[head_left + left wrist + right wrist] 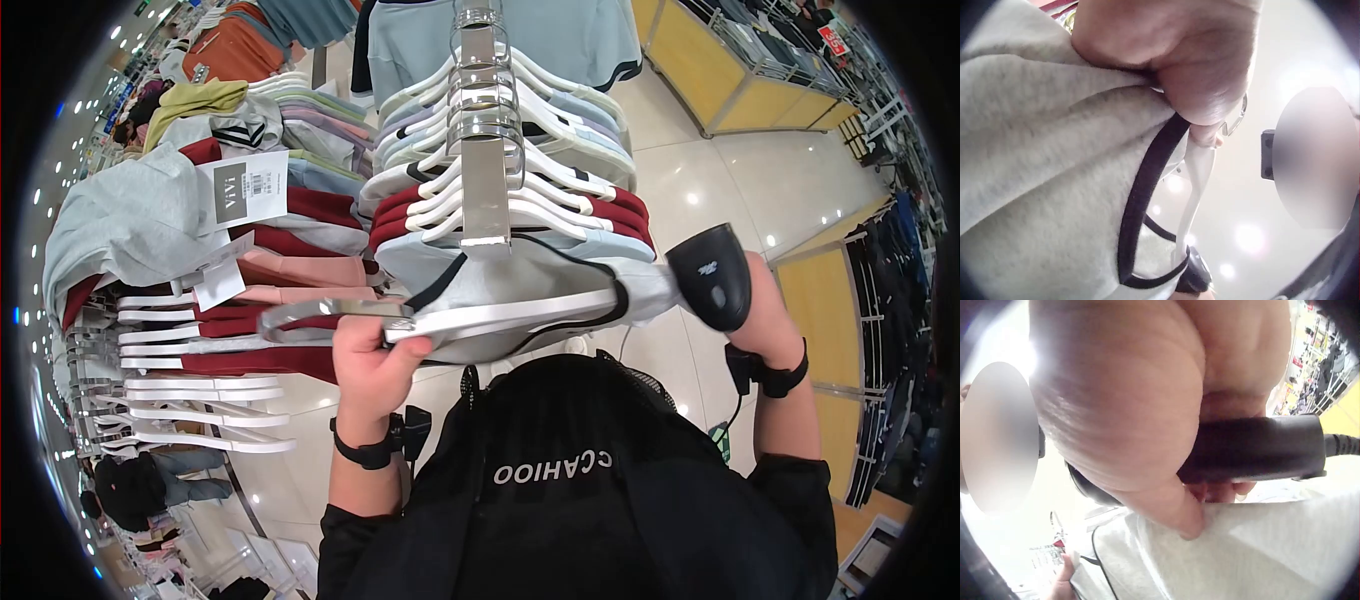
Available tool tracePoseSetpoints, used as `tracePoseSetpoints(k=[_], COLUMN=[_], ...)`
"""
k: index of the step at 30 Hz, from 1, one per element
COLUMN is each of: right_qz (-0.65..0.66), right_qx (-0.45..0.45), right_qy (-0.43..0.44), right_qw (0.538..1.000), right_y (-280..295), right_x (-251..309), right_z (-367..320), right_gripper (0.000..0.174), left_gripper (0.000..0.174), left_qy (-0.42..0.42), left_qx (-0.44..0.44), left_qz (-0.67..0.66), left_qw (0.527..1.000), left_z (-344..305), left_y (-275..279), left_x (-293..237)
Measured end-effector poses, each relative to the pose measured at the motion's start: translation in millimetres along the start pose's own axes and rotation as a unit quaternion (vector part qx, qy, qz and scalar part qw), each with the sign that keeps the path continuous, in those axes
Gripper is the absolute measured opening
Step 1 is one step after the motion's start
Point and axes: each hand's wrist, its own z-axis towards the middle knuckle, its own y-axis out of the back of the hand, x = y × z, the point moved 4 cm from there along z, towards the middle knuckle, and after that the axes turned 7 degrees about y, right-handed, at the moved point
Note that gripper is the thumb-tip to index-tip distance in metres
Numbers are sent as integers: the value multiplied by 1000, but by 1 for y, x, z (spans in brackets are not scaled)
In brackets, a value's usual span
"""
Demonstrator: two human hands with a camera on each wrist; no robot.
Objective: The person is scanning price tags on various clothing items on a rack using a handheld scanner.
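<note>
A light grey garment with black trim [485,280] hangs on a white hanger [530,313] in front of the person's chest. My left hand [375,370] grips the hanger near its flat metal hook [300,315], which points left; the left wrist view shows the cloth bunched beneath that hand. My right hand [775,315] holds a black barcode scanner [710,277] at the garment's right shoulder. In the right wrist view the fingers wrap the scanner's dark handle [1260,447], with the thumb against the grey cloth [1241,544]. The scanner's head hides part of that hand.
A metal rail [485,200] with several hung garments runs straight ahead. At left, another rack holds garments and bare white hangers [205,415], topped by a grey garment [130,215] with a ViVi tag [245,190]. Yellow-sided display units [700,60] stand at the right.
</note>
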Motion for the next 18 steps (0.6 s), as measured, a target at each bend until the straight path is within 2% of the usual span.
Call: tracePoseSetpoints(k=[2, 4, 7, 8, 10, 12, 14, 18], right_qz=[-12, -25, 93, 68, 16, 24, -34, 41], right_qx=[-23, -22, -28, -1, 14, 13, 16, -30], right_qy=[-9, 11, 28, 43, 111, 120, 176, 136], right_qw=[1000, 999, 995, 997, 994, 992, 984, 989], right_y=[8, 7, -4, -8, -15, -18, -19, -2], right_x=[-6, -7, 14, 15, 19, 20, 25, 32], right_z=[-2, -2, 8, 10, 15, 17, 19, 15], right_gripper=[30, 30, 43, 38, 39, 38, 42, 48], left_gripper=[36, 41, 42, 42, 42, 42, 46, 52], left_qy=[-4, 1, 3, 10, 17, 25, 46, 14], left_qx=[-19, -25, 6, 25, 30, 30, 39, 85], left_qz=[16, -61, -50, -52, -43, -33, -41, -7], left_qw=[1000, 998, 999, 998, 998, 999, 997, 996], left_z=[1, 4, 7, 8, 11, 11, 12, 17], left_y=[4, -3, -6, -8, -13, -16, -16, -8], left_x=[0, -10, -6, -6, -11, -16, -16, -19])
